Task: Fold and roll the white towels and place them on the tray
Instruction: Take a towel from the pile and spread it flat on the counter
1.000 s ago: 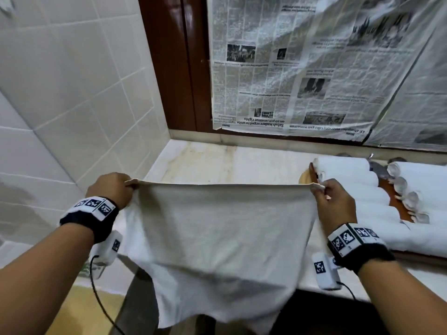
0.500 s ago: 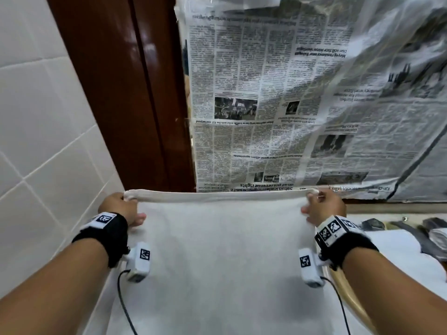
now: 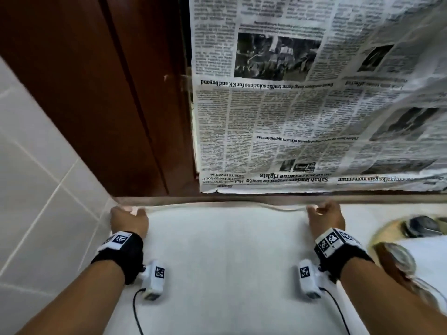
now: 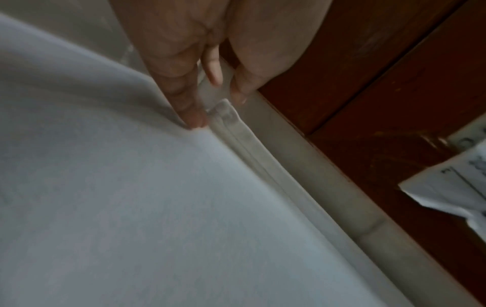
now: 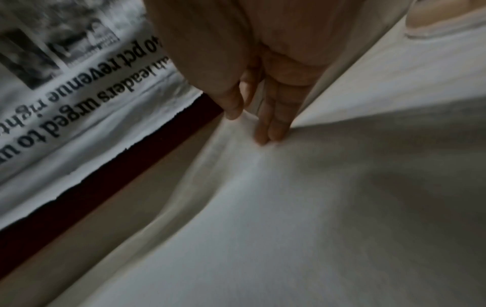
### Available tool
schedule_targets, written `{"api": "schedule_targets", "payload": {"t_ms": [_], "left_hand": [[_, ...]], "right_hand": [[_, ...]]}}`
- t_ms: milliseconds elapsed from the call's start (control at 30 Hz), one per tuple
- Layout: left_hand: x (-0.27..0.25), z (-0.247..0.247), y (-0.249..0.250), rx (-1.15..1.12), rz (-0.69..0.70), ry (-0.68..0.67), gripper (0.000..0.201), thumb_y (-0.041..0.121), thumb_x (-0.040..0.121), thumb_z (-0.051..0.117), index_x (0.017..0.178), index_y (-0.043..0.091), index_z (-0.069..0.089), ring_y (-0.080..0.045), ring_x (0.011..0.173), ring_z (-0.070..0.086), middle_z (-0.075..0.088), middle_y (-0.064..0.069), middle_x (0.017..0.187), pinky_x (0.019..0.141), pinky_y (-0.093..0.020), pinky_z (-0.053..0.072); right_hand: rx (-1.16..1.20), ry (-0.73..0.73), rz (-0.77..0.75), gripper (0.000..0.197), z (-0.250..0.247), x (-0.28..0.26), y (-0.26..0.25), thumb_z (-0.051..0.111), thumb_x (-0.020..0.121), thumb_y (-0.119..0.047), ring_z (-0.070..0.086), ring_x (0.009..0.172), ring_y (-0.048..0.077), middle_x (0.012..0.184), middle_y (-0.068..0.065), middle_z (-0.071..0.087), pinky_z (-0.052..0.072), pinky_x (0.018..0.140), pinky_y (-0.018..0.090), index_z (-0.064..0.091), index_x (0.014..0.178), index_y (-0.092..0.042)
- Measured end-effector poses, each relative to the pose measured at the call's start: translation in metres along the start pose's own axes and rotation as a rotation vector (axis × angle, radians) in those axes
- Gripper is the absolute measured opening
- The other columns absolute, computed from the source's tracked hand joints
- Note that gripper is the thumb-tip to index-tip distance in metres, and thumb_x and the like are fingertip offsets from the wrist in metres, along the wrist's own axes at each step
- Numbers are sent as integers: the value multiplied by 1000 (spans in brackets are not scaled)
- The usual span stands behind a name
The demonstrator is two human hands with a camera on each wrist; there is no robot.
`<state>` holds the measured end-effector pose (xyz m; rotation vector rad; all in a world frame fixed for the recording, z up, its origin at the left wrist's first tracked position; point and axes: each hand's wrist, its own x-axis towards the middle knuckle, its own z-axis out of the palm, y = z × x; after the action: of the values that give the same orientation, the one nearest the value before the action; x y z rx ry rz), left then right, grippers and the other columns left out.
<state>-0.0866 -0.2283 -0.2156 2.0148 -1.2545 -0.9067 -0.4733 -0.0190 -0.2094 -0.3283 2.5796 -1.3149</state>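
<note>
Nearest the camera, the plain white cloth towel (image 3: 225,267) lies spread flat on the tabletop; at its far corners the left hand (image 3: 129,220) and right hand (image 3: 325,218) pinch the hem, fingers (image 4: 189,103) pressed together, below the taped-up printed newspaper sheet (image 3: 302,105).

Matt white cloth towel (image 3: 225,262); glossy dark wood frame (image 3: 96,93); printed newspaper (image 3: 302,105).

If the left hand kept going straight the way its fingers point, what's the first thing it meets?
Probably the pale ledge just past the towel hem, then the brown wood panel; depth is unclear. The left hand is already near it.
</note>
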Motion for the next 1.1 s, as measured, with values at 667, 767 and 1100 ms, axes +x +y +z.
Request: {"api": "schedule_targets", "payload": {"t_ms": [667, 767, 1100], "left_hand": [[-253, -54, -163, 483, 747, -607, 60, 67, 79, 43, 116, 25, 64, -21, 133, 47, 58, -4, 134, 112, -41, 36], [-290, -73, -179, 526, 766, -498, 66, 65, 75, 42, 111, 17, 68, -30, 123, 54, 62, -9, 124, 104, -41, 41], [-408, -105, -272, 967, 596, -462, 101, 88, 66, -10, 148, 32, -24, -19, 148, -16, -33, 3, 155, 118, -51, 5]], "right_hand": [[-640, -834, -595, 43, -123, -260, 104, 61, 88, -38, 35, 126, 21, 133, -2, 36, 36, 102, 29, 50, 128, -27], [-748, -893, -627, 55, -155, -272, 131, 63, 86, -40, 35, 129, 25, 138, 1, 33, 36, 105, 33, 45, 136, -26], [-920, -995, -755, 82, -242, -310, 224, 46, 97, -52, -17, 150, 26, 163, 4, -22, -4, 121, 50, -4, 157, -29]]}}
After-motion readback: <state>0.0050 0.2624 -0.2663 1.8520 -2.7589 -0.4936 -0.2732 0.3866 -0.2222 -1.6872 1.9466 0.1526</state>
